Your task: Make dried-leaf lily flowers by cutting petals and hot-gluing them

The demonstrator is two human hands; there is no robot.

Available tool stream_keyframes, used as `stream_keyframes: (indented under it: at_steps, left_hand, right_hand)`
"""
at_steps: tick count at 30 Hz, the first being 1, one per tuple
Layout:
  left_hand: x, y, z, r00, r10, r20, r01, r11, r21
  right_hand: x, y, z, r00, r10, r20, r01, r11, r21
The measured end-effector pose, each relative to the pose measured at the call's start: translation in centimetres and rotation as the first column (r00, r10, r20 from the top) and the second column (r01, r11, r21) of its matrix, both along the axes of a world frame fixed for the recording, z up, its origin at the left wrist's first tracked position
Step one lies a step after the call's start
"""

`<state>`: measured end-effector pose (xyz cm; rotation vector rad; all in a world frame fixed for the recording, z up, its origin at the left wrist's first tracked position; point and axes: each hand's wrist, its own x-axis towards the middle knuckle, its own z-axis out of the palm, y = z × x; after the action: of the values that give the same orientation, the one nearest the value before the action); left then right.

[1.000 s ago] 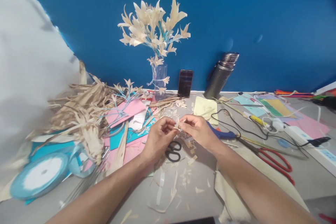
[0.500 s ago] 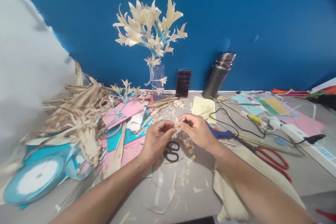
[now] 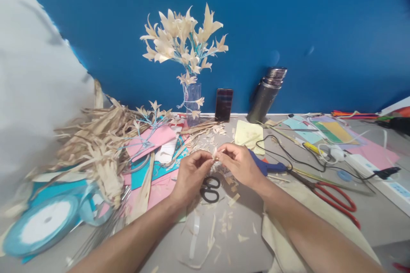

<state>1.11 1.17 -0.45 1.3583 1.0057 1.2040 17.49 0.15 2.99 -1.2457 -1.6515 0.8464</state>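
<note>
Over the middle of the table, my left hand (image 3: 193,174) and my right hand (image 3: 238,164) meet fingertip to fingertip. Between them they pinch a small pale piece of corn husk (image 3: 214,152), mostly covered by the fingers. Just below my fingers lie scissors with black handles (image 3: 210,190); their blades are hidden. Husk scraps (image 3: 229,217) are scattered around. Beside my right hand is a blue glue gun (image 3: 267,165). Behind my hands, a clear vase (image 3: 193,94) holds cream husk flowers (image 3: 182,36) on blue stems.
A pile of dried husks (image 3: 92,136) and a blue ribbon spool (image 3: 43,224) lie left. A phone (image 3: 223,105) and a dark flask (image 3: 267,96) lean on the wall. Red-handled scissors (image 3: 336,198), a black cable (image 3: 282,149), a cloth (image 3: 297,217) and a power strip (image 3: 381,179) lie right.
The view has tilted slightly upward, so most things sit a little lower. Both hands keep their pinch on the small husk piece, with only slight finger movement.
</note>
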Motion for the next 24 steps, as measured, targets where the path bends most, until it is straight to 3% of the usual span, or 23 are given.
stream_keyframes:
  at_steps: [5, 13, 24]
  left_hand:
    - [0.0, 0.0, 0.1, 0.995, -0.030, 0.090, 0.036, 0.997, -0.069]
    - [0.1, 0.1, 1.4, 0.988, 0.020, 0.151, 0.009, 0.982, -0.189]
    - [-0.2, 0.0, 2.3, 0.996, -0.017, 0.092, 0.032, 0.985, -0.168]
  right_hand:
    - [0.1, 0.1, 0.0, 1.000, 0.016, 0.007, -0.016, 1.000, 0.001]
    - [0.5, 0.1, 0.5, 0.994, 0.096, -0.054, -0.099, 0.993, -0.056]
    - [0.1, -0.2, 0.7, 0.997, 0.071, -0.034, -0.073, 0.997, -0.040]
